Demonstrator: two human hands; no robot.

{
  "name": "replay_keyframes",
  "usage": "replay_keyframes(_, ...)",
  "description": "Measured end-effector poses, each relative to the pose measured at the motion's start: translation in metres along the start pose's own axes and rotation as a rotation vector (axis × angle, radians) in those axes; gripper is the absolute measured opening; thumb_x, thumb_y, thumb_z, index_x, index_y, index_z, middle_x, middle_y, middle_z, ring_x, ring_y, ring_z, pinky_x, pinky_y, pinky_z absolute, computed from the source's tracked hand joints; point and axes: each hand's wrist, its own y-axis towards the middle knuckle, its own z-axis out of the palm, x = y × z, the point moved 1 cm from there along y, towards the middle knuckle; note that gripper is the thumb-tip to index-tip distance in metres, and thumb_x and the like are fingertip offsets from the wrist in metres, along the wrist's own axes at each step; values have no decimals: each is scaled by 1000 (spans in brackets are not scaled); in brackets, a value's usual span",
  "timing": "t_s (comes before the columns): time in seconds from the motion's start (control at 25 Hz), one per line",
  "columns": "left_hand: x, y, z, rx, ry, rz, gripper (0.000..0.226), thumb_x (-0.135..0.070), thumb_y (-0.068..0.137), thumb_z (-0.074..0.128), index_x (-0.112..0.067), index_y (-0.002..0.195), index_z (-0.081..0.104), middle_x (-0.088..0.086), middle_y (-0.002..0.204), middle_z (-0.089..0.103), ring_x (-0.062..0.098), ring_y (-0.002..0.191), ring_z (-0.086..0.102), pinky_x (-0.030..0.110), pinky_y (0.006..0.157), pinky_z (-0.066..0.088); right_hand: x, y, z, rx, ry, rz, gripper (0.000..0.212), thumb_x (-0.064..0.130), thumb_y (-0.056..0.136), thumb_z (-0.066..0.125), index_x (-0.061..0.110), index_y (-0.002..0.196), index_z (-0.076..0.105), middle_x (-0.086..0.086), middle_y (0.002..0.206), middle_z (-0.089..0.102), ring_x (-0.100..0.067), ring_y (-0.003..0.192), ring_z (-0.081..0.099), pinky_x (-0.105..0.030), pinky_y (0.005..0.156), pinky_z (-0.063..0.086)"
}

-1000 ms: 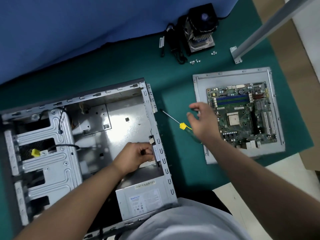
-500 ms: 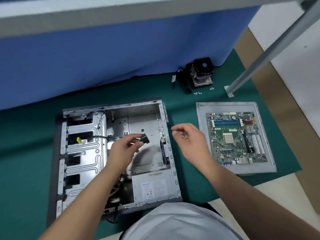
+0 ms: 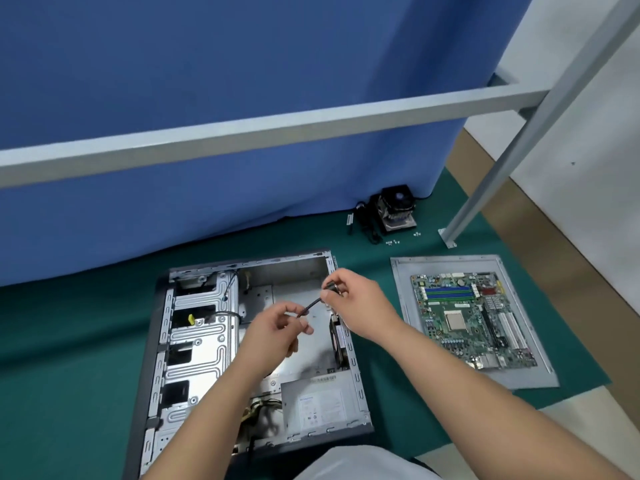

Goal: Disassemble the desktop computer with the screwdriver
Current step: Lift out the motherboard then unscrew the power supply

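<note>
Your left hand and right hand were both raised over the open computer case, w/ a thin black cable strung between them. Left: fingers curled, thumb and forefinger pinching the cable's lower end. Right: fingers curled, pinching the upper end, where a small dark connector showed at the fingertips. Cable's long axis ran diagonally, low at your left hand, rising up and to the right toward your right hand. Connector type couldn't be read, too small.

Case lay flat on its side on the green mat, open face up, long axis running roughly away from you, tilted slightly left at the far end. Drive bays sat along its left side; power supply in the near-right corner, label up. A yellow tab showed in the bay area w/ a black wire beside it.

Motherboard lay face up on a grey metal panel, right of the case and apart from it. CPU cooler stood at the mat's far edge against the blue curtain, w/ small screws loose just in front of it. A grey frame bar crossed the view above.

Screwdriver wasn't visible in this view; location couldn't be told.
</note>
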Motion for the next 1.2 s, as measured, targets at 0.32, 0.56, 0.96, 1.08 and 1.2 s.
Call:
replay_keyframes(0.32, -15, 6, -9, 198, 0, -56, 21, -32, 99, 68, -16, 90, 78, 4, 63, 56, 13, 47, 33, 22, 46, 29, -6, 12, -20, 192, -81, -51, 8, 41, 89, 72, 36, 87, 66, 16, 82, 72, 1, 70, 64, -17, 64, 48)
replay_keyframes(0.56, -15, 8, -4, 198, -192, -60, 24, -30, 93, 73, -15, 110, 78, 14, 83, 72, 13, 50, 35, 22, 47, 35, -20, 18, -20, 193, -50, 48, 21, 50, 92, 67, 29, 90, 63, 13, 67, 66, 1, 58, 56, -26, 65, 46)
replay_keyframes(0.96, -12, 32, 24, -179, -888, -70, 44, -41, 91, 69, -11, 123, 68, 8, 120, 72, 24, 107, 71, 38, 89, 57, -22, 7, 16, -46, 300, 212, 18, 42, 98, 61, 24, 95, 61, 9, 60, 63, -3, 52, 52, -23, 53, 42)
replay_keyframes(1.08, -22, 42, 26, -273, -1010, -62, 44, -44, 104, 50, -5, 113, 66, 16, 110, 75, 25, 100, 76, 42, 88, 57, -24, 4, 26, 74, 301, 151, 11, 36, 100, 56, 27, 97, 62, 7, 68, 69, -8, 55, 51, -27, 60, 42)
replay_keyframes(1.2, -33, 48, 13, -279, -1161, -78, 56, -63, 102, 39, -13, 89, 59, 3, 67, 59, 15, 58, 61, 32, 73, 52, -25, 1, 27, 135, 208, 121, 13, 37, 97, 58, 26, 91, 63, 7, 75, 75, -5, 55, 54, -26, 59, 45)
